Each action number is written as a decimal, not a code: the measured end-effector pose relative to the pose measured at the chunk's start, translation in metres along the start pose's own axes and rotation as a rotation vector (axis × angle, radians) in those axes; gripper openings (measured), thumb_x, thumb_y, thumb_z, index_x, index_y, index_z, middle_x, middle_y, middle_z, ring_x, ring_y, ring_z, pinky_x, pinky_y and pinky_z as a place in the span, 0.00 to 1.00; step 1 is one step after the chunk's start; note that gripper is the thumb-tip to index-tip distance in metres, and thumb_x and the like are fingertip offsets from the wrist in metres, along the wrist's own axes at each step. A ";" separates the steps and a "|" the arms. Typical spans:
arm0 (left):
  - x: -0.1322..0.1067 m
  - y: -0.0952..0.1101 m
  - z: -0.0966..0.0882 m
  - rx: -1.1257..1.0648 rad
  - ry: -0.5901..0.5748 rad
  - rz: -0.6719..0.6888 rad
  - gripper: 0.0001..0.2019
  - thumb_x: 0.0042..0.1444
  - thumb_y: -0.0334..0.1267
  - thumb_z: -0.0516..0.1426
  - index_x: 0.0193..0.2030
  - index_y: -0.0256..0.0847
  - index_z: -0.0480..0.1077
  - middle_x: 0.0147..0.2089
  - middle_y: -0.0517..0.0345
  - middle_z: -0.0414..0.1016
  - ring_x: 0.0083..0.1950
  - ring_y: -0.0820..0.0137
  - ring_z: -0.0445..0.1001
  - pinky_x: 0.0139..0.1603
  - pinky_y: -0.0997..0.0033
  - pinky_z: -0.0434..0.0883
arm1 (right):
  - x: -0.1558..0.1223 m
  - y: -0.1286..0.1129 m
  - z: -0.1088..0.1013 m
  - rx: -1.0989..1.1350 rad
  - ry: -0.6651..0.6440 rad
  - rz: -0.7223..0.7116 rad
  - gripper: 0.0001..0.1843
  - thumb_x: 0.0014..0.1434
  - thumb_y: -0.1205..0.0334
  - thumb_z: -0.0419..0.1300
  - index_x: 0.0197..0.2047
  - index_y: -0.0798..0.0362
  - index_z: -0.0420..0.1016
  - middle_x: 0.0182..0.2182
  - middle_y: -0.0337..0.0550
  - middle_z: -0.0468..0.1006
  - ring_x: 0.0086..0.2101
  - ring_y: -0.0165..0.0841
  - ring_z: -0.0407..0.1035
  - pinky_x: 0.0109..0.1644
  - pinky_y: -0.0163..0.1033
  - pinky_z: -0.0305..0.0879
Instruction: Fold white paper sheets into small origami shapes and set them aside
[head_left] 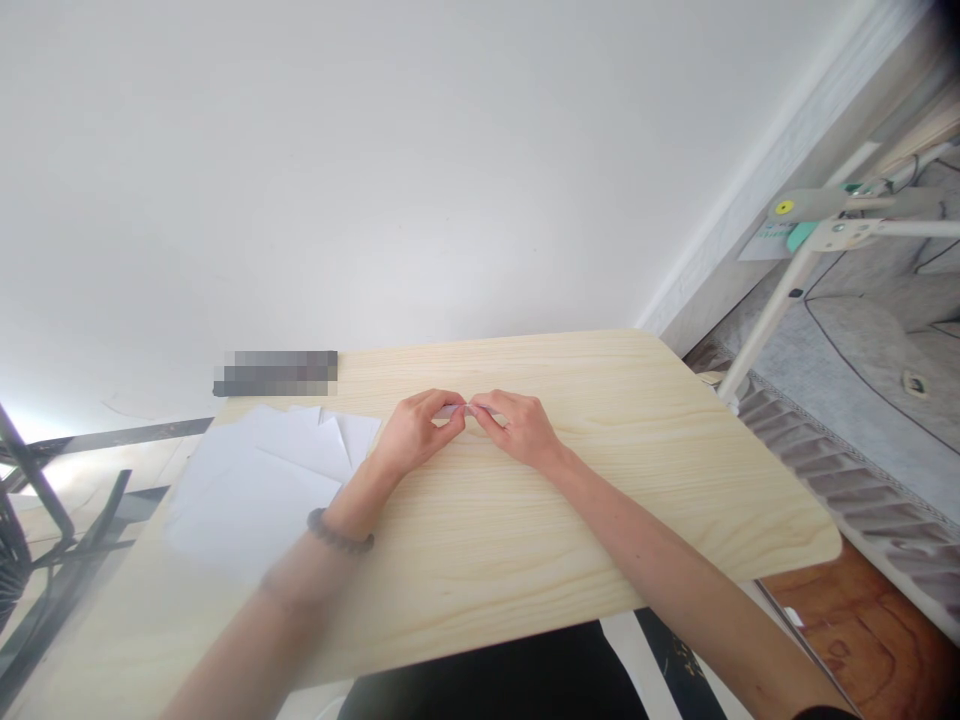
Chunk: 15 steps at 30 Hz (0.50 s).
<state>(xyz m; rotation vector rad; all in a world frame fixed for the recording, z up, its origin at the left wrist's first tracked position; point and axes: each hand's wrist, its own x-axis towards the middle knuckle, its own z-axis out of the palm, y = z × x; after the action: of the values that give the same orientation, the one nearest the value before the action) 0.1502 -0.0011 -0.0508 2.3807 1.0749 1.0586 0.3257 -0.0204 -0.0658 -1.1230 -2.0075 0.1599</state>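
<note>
Near the middle of the table, my left hand and my right hand meet fingertip to fingertip. Both pinch a small, thin white piece of paper between thumb and fingers. Most of the paper is covered by the fingers, so its exact shape cannot be made out. A dark beaded bracelet circles my left wrist. Beside my left forearm lies a loose, overlapping pile of white paper sheets, partly hidden under that arm.
The light wood table has rounded corners and stands against a white wall. A dark, pixelated object lies at its back left edge. Black metal frame parts stand at left. A white metal frame and grey sofa are at right.
</note>
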 end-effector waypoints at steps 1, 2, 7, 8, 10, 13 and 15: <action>0.000 0.000 0.000 -0.013 0.002 -0.008 0.09 0.52 0.37 0.51 0.36 0.38 0.69 0.33 0.55 0.74 0.34 0.71 0.71 0.32 0.76 0.69 | 0.000 0.000 0.000 0.011 0.002 0.008 0.11 0.59 0.59 0.49 0.38 0.50 0.71 0.32 0.39 0.76 0.31 0.28 0.70 0.36 0.32 0.62; -0.001 0.000 0.001 -0.030 0.004 -0.018 0.09 0.52 0.38 0.51 0.36 0.38 0.69 0.32 0.56 0.74 0.33 0.71 0.71 0.31 0.76 0.69 | 0.000 0.000 0.000 0.026 0.004 0.017 0.11 0.59 0.59 0.48 0.38 0.50 0.71 0.32 0.39 0.76 0.31 0.28 0.70 0.36 0.32 0.62; -0.001 -0.001 0.001 -0.104 -0.005 -0.068 0.09 0.53 0.39 0.51 0.35 0.38 0.69 0.31 0.58 0.74 0.32 0.73 0.71 0.27 0.80 0.68 | -0.001 -0.001 0.000 0.117 0.002 0.063 0.12 0.59 0.58 0.48 0.38 0.50 0.71 0.32 0.39 0.76 0.31 0.28 0.69 0.33 0.31 0.63; -0.001 -0.001 0.000 -0.110 -0.011 -0.073 0.09 0.53 0.39 0.51 0.35 0.38 0.69 0.31 0.58 0.73 0.32 0.73 0.71 0.27 0.80 0.68 | -0.001 -0.001 0.000 0.131 -0.001 0.070 0.11 0.59 0.58 0.48 0.38 0.50 0.71 0.32 0.39 0.76 0.32 0.28 0.69 0.32 0.31 0.63; -0.001 -0.001 0.000 -0.115 -0.021 -0.076 0.09 0.53 0.39 0.51 0.35 0.38 0.69 0.32 0.58 0.73 0.32 0.73 0.70 0.28 0.80 0.68 | -0.001 -0.001 0.000 0.147 -0.004 0.082 0.11 0.59 0.58 0.48 0.38 0.50 0.71 0.33 0.38 0.76 0.32 0.28 0.69 0.31 0.30 0.63; -0.001 0.000 -0.001 -0.121 -0.028 -0.079 0.09 0.53 0.39 0.51 0.36 0.38 0.69 0.32 0.58 0.73 0.33 0.73 0.70 0.29 0.79 0.68 | 0.000 -0.002 -0.001 0.155 -0.005 0.092 0.11 0.59 0.58 0.48 0.38 0.50 0.71 0.32 0.38 0.75 0.31 0.28 0.69 0.30 0.30 0.63; -0.001 0.001 -0.001 -0.132 -0.041 -0.083 0.09 0.53 0.39 0.51 0.36 0.38 0.69 0.33 0.58 0.74 0.33 0.73 0.71 0.30 0.79 0.68 | 0.000 -0.003 -0.001 0.156 -0.008 0.089 0.12 0.59 0.58 0.48 0.37 0.50 0.71 0.31 0.38 0.75 0.31 0.27 0.69 0.31 0.30 0.63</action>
<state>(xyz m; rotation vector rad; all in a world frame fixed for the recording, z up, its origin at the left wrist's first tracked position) 0.1490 -0.0022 -0.0499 2.2250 1.0464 1.0148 0.3247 -0.0219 -0.0636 -1.1133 -1.9166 0.3613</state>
